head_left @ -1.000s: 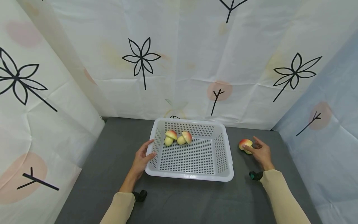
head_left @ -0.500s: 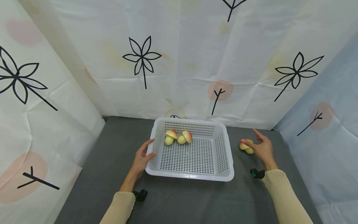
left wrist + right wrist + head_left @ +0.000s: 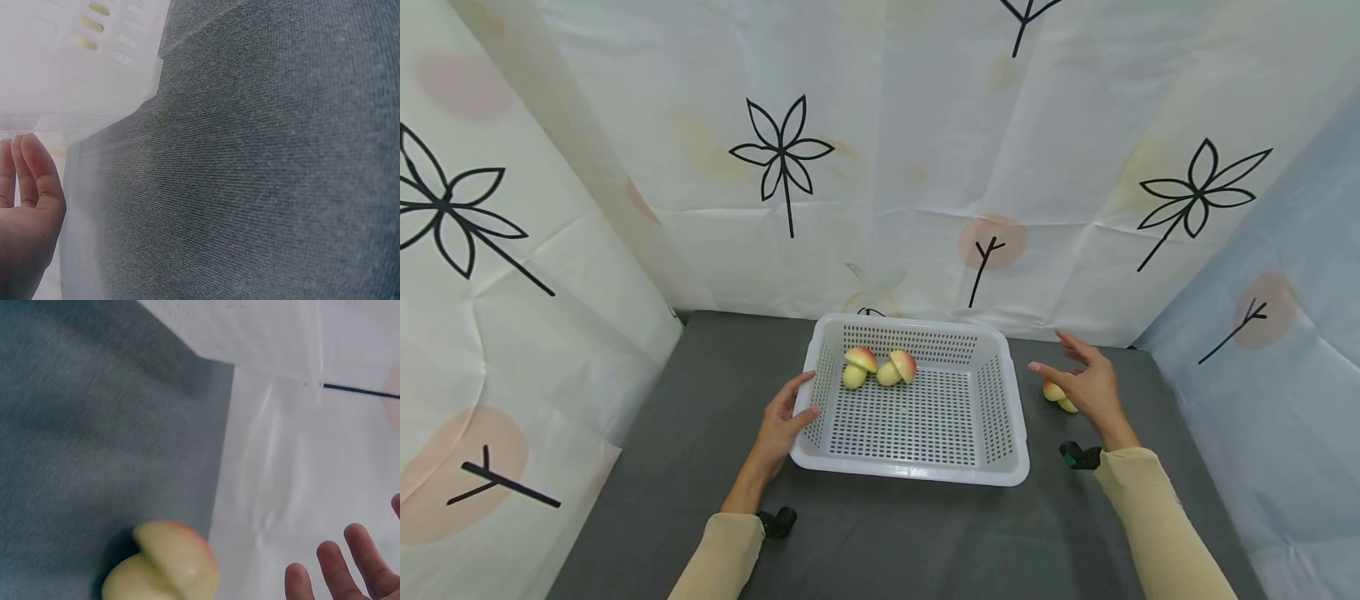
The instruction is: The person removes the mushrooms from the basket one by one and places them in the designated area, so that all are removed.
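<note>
A white perforated plastic basket [image 3: 910, 473] stands on the grey table. My left hand [image 3: 778, 425] holds its left rim, thumb over the edge and fingers along the outside. In the left wrist view, the fingers [image 3: 39, 167] of that hand lie against the basket's wall [image 3: 75, 81]. Two toy mushrooms [image 3: 853, 377] [image 3: 897, 367] with red-yellow caps sit inside, towards the back left. A third toy mushroom [image 3: 1056, 393] lies on the table right of the basket, partly hidden by my right hand [image 3: 1088, 385]. That hand hovers above it, fingers and thumb spread, holding nothing.
The grey tabletop [image 3: 880, 542] extends around the basket. White printed cloth [image 3: 910, 167] hangs behind the table and on both sides. The basket's back rim is close to the rear cloth.
My right hand was at the third mushroom with its thumb over it; now it is lifted away and shifted left, towards the basket. The mushroom stays on the table. My left hand keeps its place.
</note>
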The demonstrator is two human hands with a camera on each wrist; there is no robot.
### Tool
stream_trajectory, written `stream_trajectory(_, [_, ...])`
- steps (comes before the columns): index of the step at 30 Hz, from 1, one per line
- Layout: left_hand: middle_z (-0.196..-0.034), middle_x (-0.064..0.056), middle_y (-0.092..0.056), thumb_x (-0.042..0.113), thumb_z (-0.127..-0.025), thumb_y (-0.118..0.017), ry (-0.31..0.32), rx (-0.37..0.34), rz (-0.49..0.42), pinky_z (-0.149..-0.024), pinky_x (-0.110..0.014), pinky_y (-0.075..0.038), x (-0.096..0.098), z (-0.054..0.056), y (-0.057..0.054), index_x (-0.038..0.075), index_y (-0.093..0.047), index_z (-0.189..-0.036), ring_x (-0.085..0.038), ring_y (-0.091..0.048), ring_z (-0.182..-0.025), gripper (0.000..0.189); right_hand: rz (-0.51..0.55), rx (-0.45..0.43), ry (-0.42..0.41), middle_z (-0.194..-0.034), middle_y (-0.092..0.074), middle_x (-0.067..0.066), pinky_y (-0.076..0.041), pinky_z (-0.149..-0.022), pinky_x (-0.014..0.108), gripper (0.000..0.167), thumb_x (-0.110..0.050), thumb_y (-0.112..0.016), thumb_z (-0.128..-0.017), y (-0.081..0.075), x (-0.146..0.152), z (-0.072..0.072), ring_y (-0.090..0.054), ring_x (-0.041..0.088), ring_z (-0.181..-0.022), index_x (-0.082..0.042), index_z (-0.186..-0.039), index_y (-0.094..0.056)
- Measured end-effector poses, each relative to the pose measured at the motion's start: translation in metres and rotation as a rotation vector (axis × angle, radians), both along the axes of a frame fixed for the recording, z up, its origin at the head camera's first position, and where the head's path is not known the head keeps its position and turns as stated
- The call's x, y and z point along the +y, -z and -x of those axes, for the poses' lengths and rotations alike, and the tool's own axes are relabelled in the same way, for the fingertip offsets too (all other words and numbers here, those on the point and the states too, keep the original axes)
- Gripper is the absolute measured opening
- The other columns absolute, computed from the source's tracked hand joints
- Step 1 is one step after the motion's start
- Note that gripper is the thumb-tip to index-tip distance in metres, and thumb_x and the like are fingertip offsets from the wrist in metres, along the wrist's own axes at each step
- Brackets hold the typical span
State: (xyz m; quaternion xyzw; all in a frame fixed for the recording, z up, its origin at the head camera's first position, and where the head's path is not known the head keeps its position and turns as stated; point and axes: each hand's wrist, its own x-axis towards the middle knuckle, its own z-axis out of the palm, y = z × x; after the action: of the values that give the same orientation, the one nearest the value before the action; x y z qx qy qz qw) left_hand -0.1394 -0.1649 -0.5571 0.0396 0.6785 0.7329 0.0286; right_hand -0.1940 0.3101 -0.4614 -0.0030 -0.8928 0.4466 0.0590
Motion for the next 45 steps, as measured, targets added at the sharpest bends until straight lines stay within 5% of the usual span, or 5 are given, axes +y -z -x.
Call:
stream_trajectory(16, [-0.139,-0.026,-0.046,0.000,-0.097,-0.064,-0.006,-0.002,0.013,-0.091,-0.054,-0.050,0.001,0.000,-0.001,0.011,-0.041,-0.154,-0.045,-0.051,-0.122,0.063,0.036,0.021,-0.113,-0.156,-0.039,0.022,-0.034,-0.109,0.060,0.079,-0.026,-0.083,-0.087,-0.010,-0.048,0.011,-0.040,0.042,-0.136,-0.007,-0.153,-0.045])
stream_trajectory(45, [-0.142,-0.025,-0.046,0.001,-0.098,-0.064,-0.001,0.013,0.001,-0.090,-0.056,-0.050,0.000,0.000,0.001,0.009,-0.040,-0.155,-0.044,-0.052,-0.122,0.062,0.092,-0.020,-0.264,-0.140,-0.053,0.017,-0.037,-0.106,0.059,0.067,-0.025,-0.087,-0.082,0.015,-0.133,0.020,-0.047,0.036,-0.125,-0.005,-0.141,-0.060])
